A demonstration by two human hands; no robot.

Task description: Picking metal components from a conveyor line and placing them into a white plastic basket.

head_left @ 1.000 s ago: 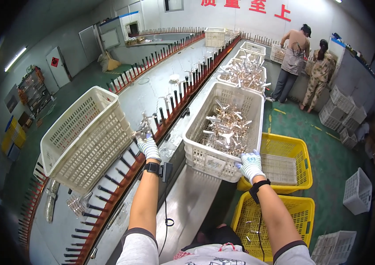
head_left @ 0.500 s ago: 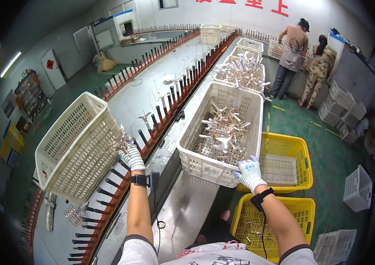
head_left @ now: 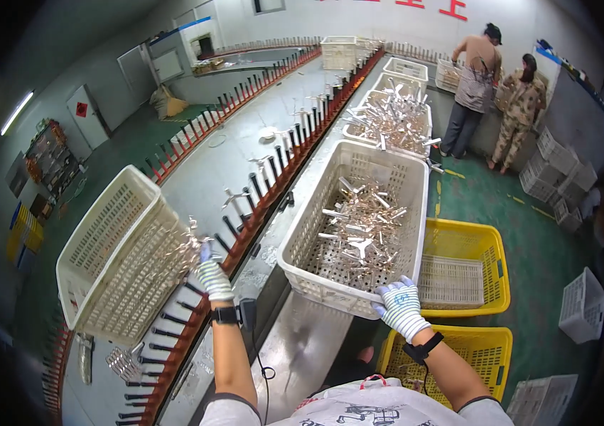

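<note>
My left hand [head_left: 214,275], in a striped white glove, is closed around a bunch of thin branched metal pipe fittings [head_left: 187,248], slightly blurred. The bunch is beside the near right side of a tilted white plastic crate [head_left: 114,273]. My right hand [head_left: 401,305], gloved too, grips the near right corner rim of another white crate [head_left: 320,278]. Inside that crate lies a loose pile of silver and copper-coloured branched fittings [head_left: 362,224], mostly toward its middle and right.
Rows of black-tipped upright pegs [head_left: 256,186] edge the grey conveyor [head_left: 206,181]. Beyond my crate stands another heaped with fittings [head_left: 394,121]. Yellow crates [head_left: 497,266] are at the right, below the bench. Two people [head_left: 476,78] stand at the far right.
My left hand and the bunch have shifted slightly down and left in the picture. My right hand stays on the crate rim. The whole view has tilted a little.
</note>
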